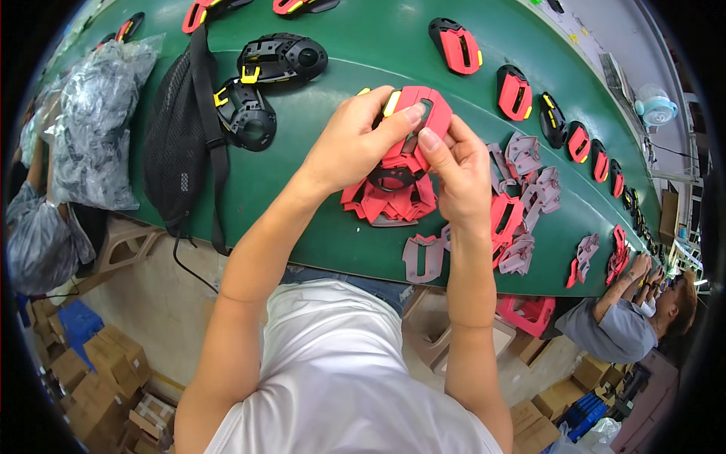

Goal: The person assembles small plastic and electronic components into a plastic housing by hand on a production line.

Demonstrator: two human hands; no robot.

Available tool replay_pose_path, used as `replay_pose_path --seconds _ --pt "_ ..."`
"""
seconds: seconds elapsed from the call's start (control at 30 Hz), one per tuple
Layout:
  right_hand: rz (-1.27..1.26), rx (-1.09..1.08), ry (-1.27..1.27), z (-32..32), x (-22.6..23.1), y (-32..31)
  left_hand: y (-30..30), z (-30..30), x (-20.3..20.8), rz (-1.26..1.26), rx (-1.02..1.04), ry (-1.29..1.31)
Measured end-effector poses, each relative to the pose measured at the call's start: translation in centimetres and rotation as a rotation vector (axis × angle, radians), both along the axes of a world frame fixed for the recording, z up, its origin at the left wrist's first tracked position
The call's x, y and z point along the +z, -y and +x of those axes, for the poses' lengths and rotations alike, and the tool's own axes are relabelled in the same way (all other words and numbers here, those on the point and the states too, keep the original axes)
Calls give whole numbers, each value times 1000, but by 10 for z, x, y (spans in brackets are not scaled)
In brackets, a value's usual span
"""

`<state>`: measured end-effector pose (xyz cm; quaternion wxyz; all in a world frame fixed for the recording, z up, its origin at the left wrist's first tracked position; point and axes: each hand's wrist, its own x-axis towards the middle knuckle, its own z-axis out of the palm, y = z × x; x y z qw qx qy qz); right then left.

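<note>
Between both hands, over the green table (318, 242), is a red-and-black molded shell (432, 98) with a yellow tab on its left side. My left hand (346, 147) closes on its left side, the thumb pressing near the central slot. From the right, my right hand (463, 170) grips it, with its thumb close to the left one. Below the shell lies a pile of red plastic covers (393, 208). Loose covers showing grey undersides (529, 155) lie beside my right hand. My fingers hide part of the shell.
Black shells with yellow clips (283, 57) and a black mesh bag (178, 144) lie on the left, beside a clear plastic sack (98, 121). Assembled red-and-black shells (514, 94) form a row along the right. A co-worker (620, 325) sits at the far right.
</note>
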<state>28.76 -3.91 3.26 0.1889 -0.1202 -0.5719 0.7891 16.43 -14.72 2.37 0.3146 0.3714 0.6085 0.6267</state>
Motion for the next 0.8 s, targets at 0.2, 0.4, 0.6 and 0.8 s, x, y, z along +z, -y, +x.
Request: replay_pose_path --seconds 0.2,0.4,0.6,0.8 --pt "663 -232 -19 3 0 5 1 1 7 286 -77 78" --pt "1485 -258 -180 5 9 -2 0 -3 5 97 -86 323" --pt "1328 -256 -261 2 9 -3 0 0 5 174 -143 621" --pt "136 -272 -217 2 6 4 -7 11 7 395 233 398"
